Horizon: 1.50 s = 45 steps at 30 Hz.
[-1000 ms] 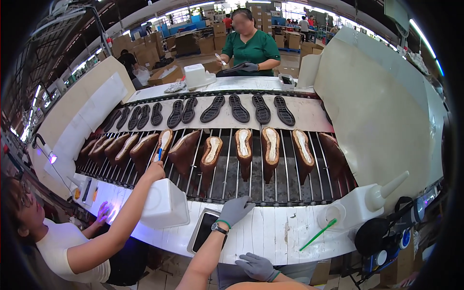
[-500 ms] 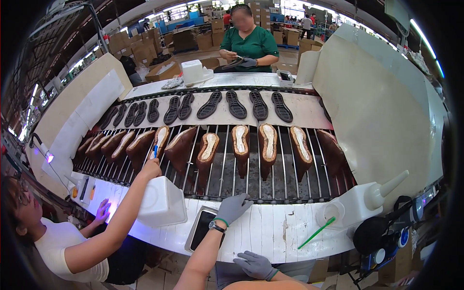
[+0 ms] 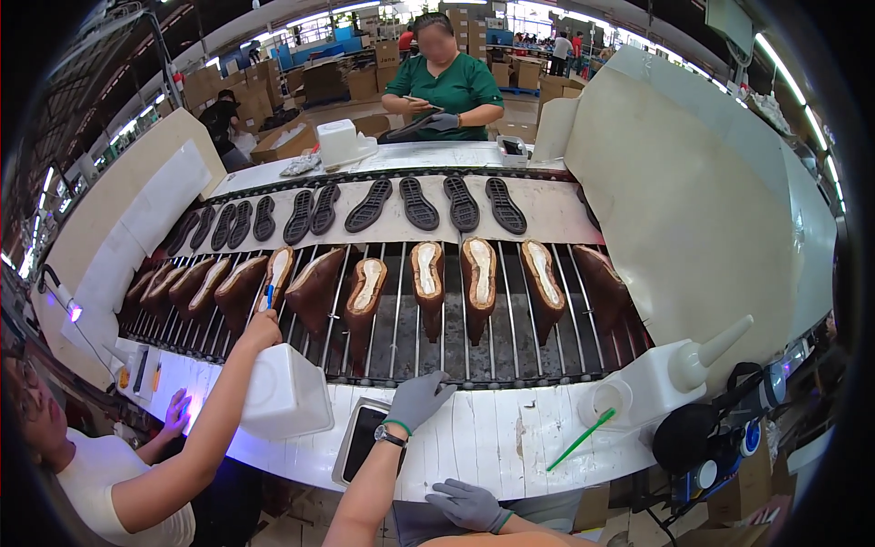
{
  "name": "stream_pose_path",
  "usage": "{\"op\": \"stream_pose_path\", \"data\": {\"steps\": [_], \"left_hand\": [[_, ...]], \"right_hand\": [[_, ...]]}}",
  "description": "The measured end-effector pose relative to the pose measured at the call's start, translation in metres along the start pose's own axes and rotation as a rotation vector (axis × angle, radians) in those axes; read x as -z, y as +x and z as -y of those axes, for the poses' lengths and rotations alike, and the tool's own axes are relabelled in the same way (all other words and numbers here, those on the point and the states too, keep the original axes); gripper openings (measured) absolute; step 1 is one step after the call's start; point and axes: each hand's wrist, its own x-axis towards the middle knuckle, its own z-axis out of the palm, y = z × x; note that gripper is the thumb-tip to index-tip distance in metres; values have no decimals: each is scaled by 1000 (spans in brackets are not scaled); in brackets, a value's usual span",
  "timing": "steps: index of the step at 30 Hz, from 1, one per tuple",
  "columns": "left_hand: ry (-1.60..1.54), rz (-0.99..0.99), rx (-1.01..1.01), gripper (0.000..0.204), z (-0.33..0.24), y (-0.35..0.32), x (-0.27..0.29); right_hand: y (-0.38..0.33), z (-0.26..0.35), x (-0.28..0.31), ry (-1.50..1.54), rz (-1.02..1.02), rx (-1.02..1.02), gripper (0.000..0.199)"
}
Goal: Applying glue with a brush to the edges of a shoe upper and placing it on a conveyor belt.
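My left hand (image 3: 421, 399), in a grey glove, lies on the white ledge at the edge of the metal rods, fingers stretched out and holding nothing. Beside its wrist is a shallow tray (image 3: 339, 460) with a dark-screened phone (image 3: 365, 440). My right hand (image 3: 467, 504), also gloved, rests flat at the near edge of the ledge, empty. Beyond the rods' near edge, several brown shoe uppers (image 3: 478, 278) stand bottom up with white-coated undersides. A green-handled brush (image 3: 581, 439) leans in the cut-open part of a white plastic bottle (image 3: 658, 381).
Dark shoe soles (image 3: 419, 203) line the far pale belt (image 3: 565, 211). On my left, a co-worker's hand (image 3: 262, 330) holds a blue brush (image 3: 270, 296) against an upper, above a white container (image 3: 290, 390). Another person (image 3: 448, 82) across handles a sole. Pale panels (image 3: 693, 219) flank the line.
The whole scene has slid left in view as my head turned slightly. My hands stay in place, and the co-worker's blue brush is still at the same upper.
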Motion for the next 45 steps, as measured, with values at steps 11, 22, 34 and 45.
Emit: {"op": "stream_pose_path", "data": {"steps": [11,22,34,45], "left_hand": [[-13,9,-2,41,-1,2,0],[9,23,8,41,1,1,-3],[29,33,50,37,-1,5,-3],[-15,7,-7,39,2,0,-6]], "right_hand": [[-2,-4,-1,18,-4,12,40],[-2,-3,0,10,-17,47,36],[0,-6,2,-4,-22,35,41],[1,-1,3,19,8,30,37]]}}
